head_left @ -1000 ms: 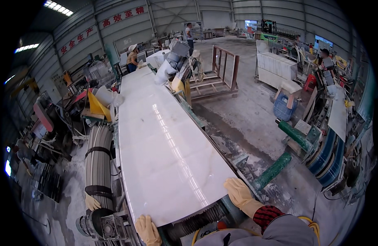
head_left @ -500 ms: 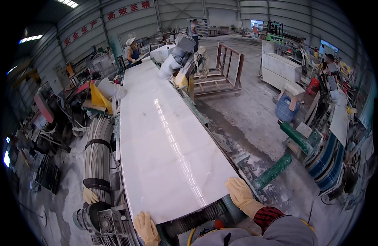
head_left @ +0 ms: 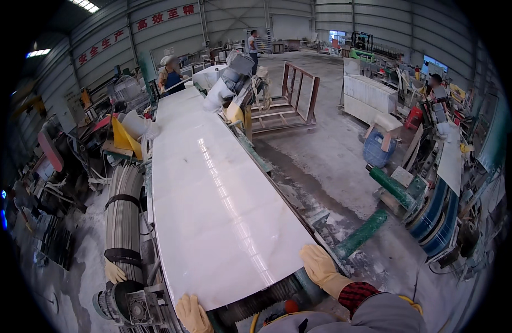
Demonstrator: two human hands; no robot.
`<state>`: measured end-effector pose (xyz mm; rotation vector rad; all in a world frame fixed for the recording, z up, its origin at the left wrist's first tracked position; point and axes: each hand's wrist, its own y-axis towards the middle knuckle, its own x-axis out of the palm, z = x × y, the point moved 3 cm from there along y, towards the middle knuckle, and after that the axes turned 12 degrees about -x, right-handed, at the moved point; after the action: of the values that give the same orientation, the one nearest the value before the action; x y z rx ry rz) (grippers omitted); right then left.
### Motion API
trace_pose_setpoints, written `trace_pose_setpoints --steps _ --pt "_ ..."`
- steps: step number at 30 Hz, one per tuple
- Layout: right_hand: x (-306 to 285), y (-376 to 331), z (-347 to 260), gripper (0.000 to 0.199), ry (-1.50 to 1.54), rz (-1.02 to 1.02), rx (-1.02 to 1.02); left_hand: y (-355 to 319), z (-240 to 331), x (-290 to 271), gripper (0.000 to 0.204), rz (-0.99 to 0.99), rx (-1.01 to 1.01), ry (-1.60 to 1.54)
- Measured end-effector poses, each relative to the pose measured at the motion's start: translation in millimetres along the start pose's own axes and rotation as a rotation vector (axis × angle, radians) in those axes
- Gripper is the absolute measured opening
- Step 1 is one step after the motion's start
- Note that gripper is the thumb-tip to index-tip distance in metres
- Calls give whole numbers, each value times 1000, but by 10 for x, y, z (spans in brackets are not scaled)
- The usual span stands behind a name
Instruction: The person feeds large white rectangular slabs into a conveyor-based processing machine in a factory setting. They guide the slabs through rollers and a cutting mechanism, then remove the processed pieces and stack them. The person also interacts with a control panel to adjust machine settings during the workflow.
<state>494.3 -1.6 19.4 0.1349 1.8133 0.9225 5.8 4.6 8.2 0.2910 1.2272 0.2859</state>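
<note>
A long, polished white stone slab (head_left: pixel 211 211) lies flat on a belt machine and runs away from me. My left hand (head_left: pixel 193 314), in a cream rubber glove, grips its near left corner with the fingers over the edge. At the near right corner my right hand (head_left: pixel 321 269), gloved alike, holds the slab's edge with its fingers close together. Both thumbs are hard to make out. Below the slab's near end, a dark ribbed roller (head_left: pixel 264 299) shows between my hands.
On the left stand a strapped bundle of grey strips (head_left: pixel 124 211), a motor (head_left: pixel 114 304) and a loose glove (head_left: pixel 115 272). Green rollers (head_left: pixel 360 234) jut out at right, near a blue barrel (head_left: pixel 378 149). A person (head_left: pixel 171 75) stands by the slab's far end; a metal frame (head_left: pixel 300 91) sits beyond.
The whole view has shifted a little, so things sit further left. The person at the far end has turned, showing a blue apron. My hands keep their places at the slab's corners.
</note>
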Motion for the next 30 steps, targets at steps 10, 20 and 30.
trace_pose_setpoints --steps 10,20,30 --pt "-38 3 -30 35 39 -13 15 -94 -196 139 46 -31 -33 20" --pt "-61 -13 -72 31 -3 -9 19 -95 -105 17 47 -31 -17 15" --pt "-85 -38 -94 30 26 -23 39 -207 -221 108 50 -110 -68 -3"
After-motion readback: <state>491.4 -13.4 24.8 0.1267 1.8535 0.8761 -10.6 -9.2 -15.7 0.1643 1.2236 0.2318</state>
